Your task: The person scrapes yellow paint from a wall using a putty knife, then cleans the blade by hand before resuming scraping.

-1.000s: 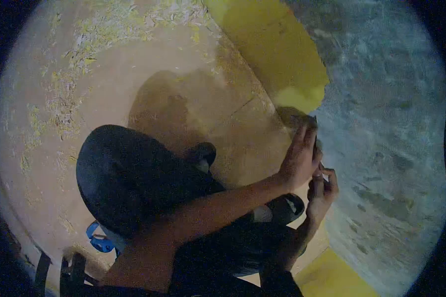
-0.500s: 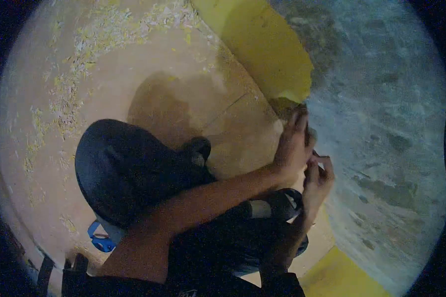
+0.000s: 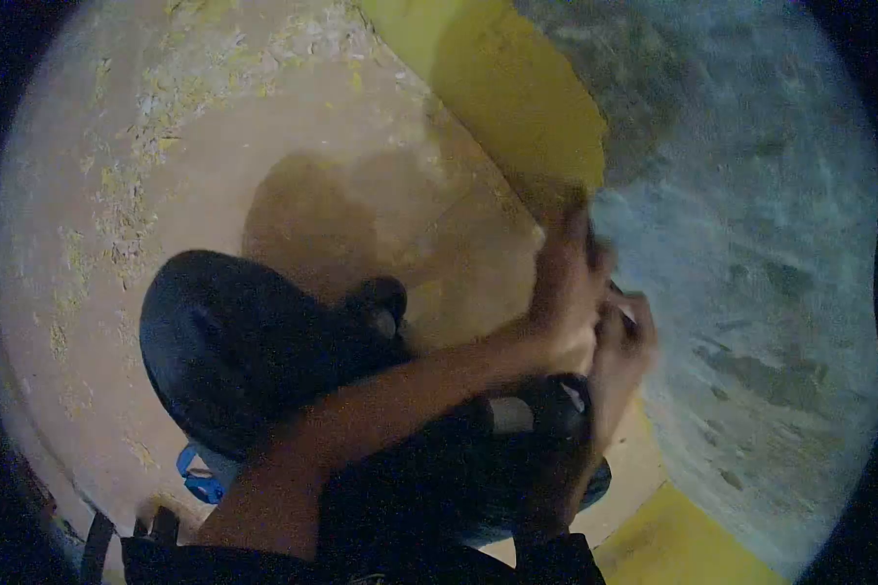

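My left hand (image 3: 564,283) is at the edge of the yellow band (image 3: 517,97), where it meets the blue-grey surface (image 3: 741,253). Its fingers are bent and blurred, closed around something dark that I cannot make out. Just below and to the right, close against it, is my right hand (image 3: 626,341), with curled fingers. A small dark end shows between the two hands, too blurred to name. The band's border beside my fingers is ragged, and shadow covers part of it.
Yellow and whitish flakes (image 3: 132,185) are strewn over the tan floor (image 3: 98,322) on the left. My dark-clothed knee (image 3: 205,341) and dark footwear (image 3: 385,302) take up the middle. A blue object (image 3: 200,478) lies at lower left; more yellow surface (image 3: 688,536) shows at lower right.
Both hands stay close together at the yellow edge. My left hand has shifted slightly left and is more blurred. The whole view has moved a little.
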Motion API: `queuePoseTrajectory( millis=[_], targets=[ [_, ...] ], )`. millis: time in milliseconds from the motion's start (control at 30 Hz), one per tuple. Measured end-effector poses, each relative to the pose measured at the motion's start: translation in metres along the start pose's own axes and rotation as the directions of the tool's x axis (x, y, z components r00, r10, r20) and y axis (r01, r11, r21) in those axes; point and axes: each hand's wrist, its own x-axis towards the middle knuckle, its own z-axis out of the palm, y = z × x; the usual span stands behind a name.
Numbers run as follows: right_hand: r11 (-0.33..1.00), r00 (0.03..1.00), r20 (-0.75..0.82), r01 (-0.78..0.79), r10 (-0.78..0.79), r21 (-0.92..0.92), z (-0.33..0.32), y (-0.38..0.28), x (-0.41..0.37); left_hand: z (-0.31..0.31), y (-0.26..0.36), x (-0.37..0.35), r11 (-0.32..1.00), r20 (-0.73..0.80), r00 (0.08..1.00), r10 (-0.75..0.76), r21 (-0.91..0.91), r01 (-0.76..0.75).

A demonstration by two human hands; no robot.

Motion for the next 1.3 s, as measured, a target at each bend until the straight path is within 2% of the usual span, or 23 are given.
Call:
queuePoseTrajectory(
  millis=[33,67,100,167,267,333,400,500,567,600,767,833,867,900,933,967,1033,1067,1100,1167,1200,1233,1300],
  targets=[
    [0.996,0.996,-0.036,-0.083,0.081,-0.046,-0.017,-0.019,-0.006,0.006,0.003,-0.006,1.000,-0.004,1.000,0.014,0.012,-0.014],
    [0.980,0.983,-0.072,-0.173,0.167,-0.098,-0.025,-0.028,-0.010,0.014,0.002,-0.014,0.895,-0.056,0.928,0.369,0.292,-0.338],
    [0.980,0.984,-0.063,-0.172,0.166,-0.099,-0.019,-0.025,-0.007,0.016,0.003,-0.015,0.622,-0.009,0.739,0.673,0.546,-0.561],
    [0.995,0.992,-0.074,-0.101,0.101,-0.002,-0.008,-0.011,-0.006,0.004,-0.002,-0.007,0.651,-0.027,0.743,0.669,0.504,-0.568],
    [0.988,0.997,-0.079,-0.015,0.004,-0.151,-0.006,-0.021,-0.013,-0.007,0.001,0.000,0.841,0.033,0.928,0.372,0.410,-0.352],
    [0.984,0.996,-0.081,0.020,-0.035,-0.175,-0.002,-0.026,-0.009,0.008,0.009,-0.012,0.795,0.012,0.873,0.487,0.406,-0.450],
    [0.990,0.992,-0.096,-0.091,0.081,-0.104,-0.002,-0.023,-0.007,0.012,0.007,-0.011,0.684,-0.061,0.768,0.637,0.504,-0.527],
    [0.989,0.983,-0.118,-0.145,0.143,-0.009,-0.002,-0.022,-0.011,-0.001,0.005,-0.005,0.740,0.014,0.836,0.548,0.458,-0.493],
    [0.999,0.989,-0.148,-0.002,-0.006,-0.050,-0.004,-0.029,-0.015,0.005,0.002,-0.010,0.668,0.006,0.774,0.633,0.501,-0.550],
    [0.988,0.976,-0.172,-0.144,0.132,-0.059,-0.008,-0.041,-0.016,0.008,0.005,-0.010,0.689,-0.016,0.776,0.630,0.473,-0.549],
    [0.989,0.991,-0.117,-0.086,0.072,-0.119,-0.010,-0.027,-0.013,0.003,0.003,-0.006,0.754,0.023,0.855,0.517,0.461,-0.468],
    [0.994,0.991,-0.128,-0.044,0.032,-0.095,-0.011,-0.033,-0.013,0.009,0.009,-0.008,0.592,0.046,0.722,0.691,0.538,-0.600],
    [0.995,0.991,-0.134,-0.042,0.029,-0.090,-0.006,-0.026,-0.007,0.005,0.011,-0.001,0.586,0.053,0.718,0.694,0.539,-0.606],
    [0.991,0.994,-0.104,0.007,-0.020,-0.132,0.000,-0.014,-0.003,0.000,0.011,0.004,0.827,0.014,0.894,0.449,0.373,-0.421],
    [0.983,0.995,-0.070,0.055,-0.068,-0.175,-0.001,-0.010,-0.003,0.001,0.011,0.002,0.969,0.034,0.987,0.157,0.188,-0.161],
    [0.983,0.994,-0.081,0.054,-0.069,-0.177,-0.007,-0.016,-0.009,0.004,0.005,-0.002,0.969,0.044,0.986,0.158,0.187,-0.163],
    [0.983,0.991,-0.096,-0.104,0.090,-0.151,-0.013,-0.038,-0.016,0.007,-0.006,0.000,0.906,0.060,0.933,0.354,0.226,-0.358],
    [0.999,0.984,-0.174,0.042,-0.045,-0.024,-0.013,-0.021,-0.017,0.011,-0.008,-0.004,0.600,0.072,0.722,0.688,0.503,-0.622],
    [0.998,0.982,-0.180,0.062,-0.064,-0.017,-0.007,-0.016,-0.010,0.008,-0.011,0.006,0.586,0.076,0.706,0.704,0.499,-0.638],
    [0.981,0.994,-0.109,0.003,-0.025,-0.192,0.000,-0.013,-0.005,0.003,-0.026,0.017,0.956,-0.077,0.958,0.278,0.115,-0.268],
    [0.991,1.000,-0.031,-0.010,0.006,-0.132,0.006,-0.009,-0.002,-0.014,0.024,0.001,0.959,0.054,0.991,0.122,0.251,-0.132],
    [0.992,0.999,-0.045,0.003,-0.009,-0.123,0.002,-0.022,-0.007,-0.011,0.019,-0.002,0.955,0.068,0.988,0.139,0.256,-0.151],
    [0.975,0.993,-0.087,-0.097,0.081,-0.199,-0.004,-0.059,-0.016,-0.010,0.012,-0.004,0.707,0.111,0.816,0.568,0.441,-0.552]
  ],
)
